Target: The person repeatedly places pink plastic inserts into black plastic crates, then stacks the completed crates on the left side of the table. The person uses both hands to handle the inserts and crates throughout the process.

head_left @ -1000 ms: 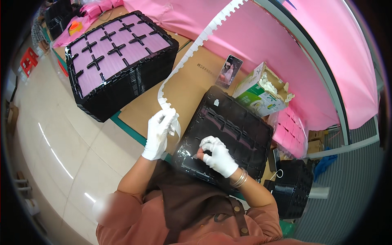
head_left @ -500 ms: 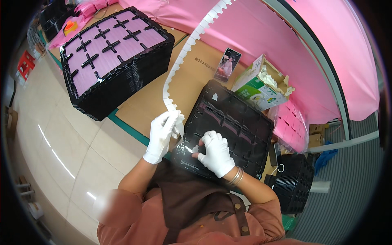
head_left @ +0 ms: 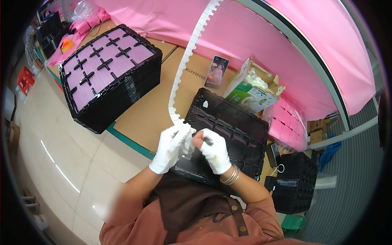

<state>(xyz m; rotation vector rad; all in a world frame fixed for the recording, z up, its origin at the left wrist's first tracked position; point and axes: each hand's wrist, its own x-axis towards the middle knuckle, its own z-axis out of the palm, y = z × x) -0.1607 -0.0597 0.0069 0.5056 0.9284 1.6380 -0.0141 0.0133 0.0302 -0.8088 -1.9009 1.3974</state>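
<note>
Left hand (head_left: 170,148) pinches white strip (head_left: 184,65) over black tray (head_left: 245,134).

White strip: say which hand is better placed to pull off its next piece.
Probably right: the left hand grips the strip at its lower end, while the right hand pinches beside it.

The scene is brightly and evenly lit. Streaks of glare are seen on the floor (head_left: 61,171). Straight edges are bent and corners blackened by fisheye distortion.
</note>
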